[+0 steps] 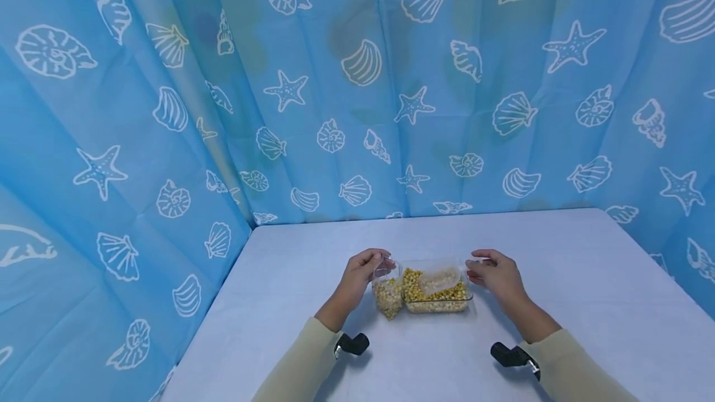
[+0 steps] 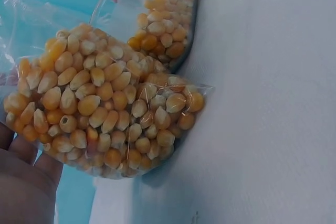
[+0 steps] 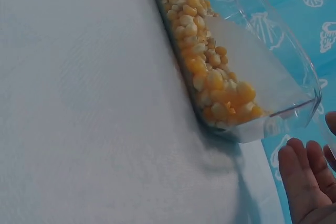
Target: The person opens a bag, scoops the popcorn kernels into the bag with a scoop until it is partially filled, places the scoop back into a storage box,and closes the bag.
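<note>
My left hand (image 1: 357, 273) holds a clear plastic bag (image 1: 388, 296) of yellow corn kernels by its upper part. In the left wrist view the bag (image 2: 100, 103) bulges with kernels, and its pointed lower corner is close over the tabletop. Right beside it stands a clear rectangular container (image 1: 438, 307), partly filled with more corn kernels (image 3: 197, 51). A whitish translucent piece (image 1: 441, 280), perhaps a scoop, lies on those kernels. At the container's right end, my right hand (image 1: 497, 273) has its fingers extended beside the rim; its thumb is mostly cut off in the right wrist view.
A white-covered table (image 1: 313, 247) carries the container. Blue curtains (image 1: 357, 141) printed with white shells and starfish hang behind and along the sides. Dark wrist-mounted cameras (image 1: 353, 344) stick out inward from both sleeves, above the tabletop.
</note>
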The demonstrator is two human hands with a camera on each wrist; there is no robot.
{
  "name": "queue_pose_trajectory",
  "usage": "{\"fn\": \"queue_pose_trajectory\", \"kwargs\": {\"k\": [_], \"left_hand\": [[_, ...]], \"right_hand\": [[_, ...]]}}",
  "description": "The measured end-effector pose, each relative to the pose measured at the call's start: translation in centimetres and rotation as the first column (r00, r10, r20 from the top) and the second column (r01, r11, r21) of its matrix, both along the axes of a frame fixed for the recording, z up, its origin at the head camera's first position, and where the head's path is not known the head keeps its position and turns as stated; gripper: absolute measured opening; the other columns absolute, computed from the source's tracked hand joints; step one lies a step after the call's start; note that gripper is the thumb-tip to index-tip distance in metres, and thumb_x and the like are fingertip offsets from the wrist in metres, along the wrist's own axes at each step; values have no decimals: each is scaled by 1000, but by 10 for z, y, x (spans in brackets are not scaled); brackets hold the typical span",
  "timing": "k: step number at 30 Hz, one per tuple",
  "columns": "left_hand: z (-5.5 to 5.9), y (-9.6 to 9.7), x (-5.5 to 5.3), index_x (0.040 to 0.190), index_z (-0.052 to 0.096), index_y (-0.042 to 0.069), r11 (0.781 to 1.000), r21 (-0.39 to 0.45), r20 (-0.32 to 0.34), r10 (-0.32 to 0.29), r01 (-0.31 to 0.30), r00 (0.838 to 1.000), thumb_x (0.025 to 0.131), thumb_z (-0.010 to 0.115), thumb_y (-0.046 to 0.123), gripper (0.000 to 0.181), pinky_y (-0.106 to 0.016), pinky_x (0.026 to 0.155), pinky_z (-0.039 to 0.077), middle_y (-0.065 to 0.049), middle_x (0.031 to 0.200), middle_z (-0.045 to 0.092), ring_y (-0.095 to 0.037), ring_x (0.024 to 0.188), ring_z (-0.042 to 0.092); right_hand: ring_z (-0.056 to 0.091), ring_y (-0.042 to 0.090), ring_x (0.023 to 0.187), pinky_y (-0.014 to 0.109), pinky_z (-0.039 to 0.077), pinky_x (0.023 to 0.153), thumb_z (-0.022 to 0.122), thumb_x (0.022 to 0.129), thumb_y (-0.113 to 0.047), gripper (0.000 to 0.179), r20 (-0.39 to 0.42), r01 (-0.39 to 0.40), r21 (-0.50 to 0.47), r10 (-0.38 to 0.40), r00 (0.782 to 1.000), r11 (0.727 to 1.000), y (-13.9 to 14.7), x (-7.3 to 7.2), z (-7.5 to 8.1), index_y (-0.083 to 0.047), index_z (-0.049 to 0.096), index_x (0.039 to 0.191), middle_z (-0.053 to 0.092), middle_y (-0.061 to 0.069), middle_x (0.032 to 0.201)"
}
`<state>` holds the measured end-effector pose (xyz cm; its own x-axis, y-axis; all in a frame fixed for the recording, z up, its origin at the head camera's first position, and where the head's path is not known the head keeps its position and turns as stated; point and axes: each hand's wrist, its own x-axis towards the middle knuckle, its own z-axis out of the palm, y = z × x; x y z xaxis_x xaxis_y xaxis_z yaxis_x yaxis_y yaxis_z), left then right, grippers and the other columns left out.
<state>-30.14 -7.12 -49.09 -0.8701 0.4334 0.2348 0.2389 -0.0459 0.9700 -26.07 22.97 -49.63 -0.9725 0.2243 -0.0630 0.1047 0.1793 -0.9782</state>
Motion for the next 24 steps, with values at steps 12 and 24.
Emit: {"fn": "queue_pose_trajectory", "kwargs": {"k": [12, 24], "left_hand": [[-4, -2, -4, 112, 60, -5, 1000, 30, 8, 0, 0, 1000, 103, 48, 31, 39, -38, 92, 51, -12, 105, 66, -26, 104, 64], [-4, -5, -7, 111, 61, -2, 1000, 28, 27, -8, 8, 1000, 103, 48, 28, 34, -37, 92, 51, -11, 106, 66, -24, 104, 64]], "right_hand": [[41, 42, 130, 61, 38, 99, 65, 94, -29, 38, -305, 131, 550, 52, 951, 825, -19, 18, 28, -3, 63, 122, 50, 20, 137], [53, 34, 117, 56, 45, 93, 73, 88, -26, 24, -462, 133, 660, 261, 848, 739, -63, 35, 27, -9, 70, 104, 63, 13, 117]]}}
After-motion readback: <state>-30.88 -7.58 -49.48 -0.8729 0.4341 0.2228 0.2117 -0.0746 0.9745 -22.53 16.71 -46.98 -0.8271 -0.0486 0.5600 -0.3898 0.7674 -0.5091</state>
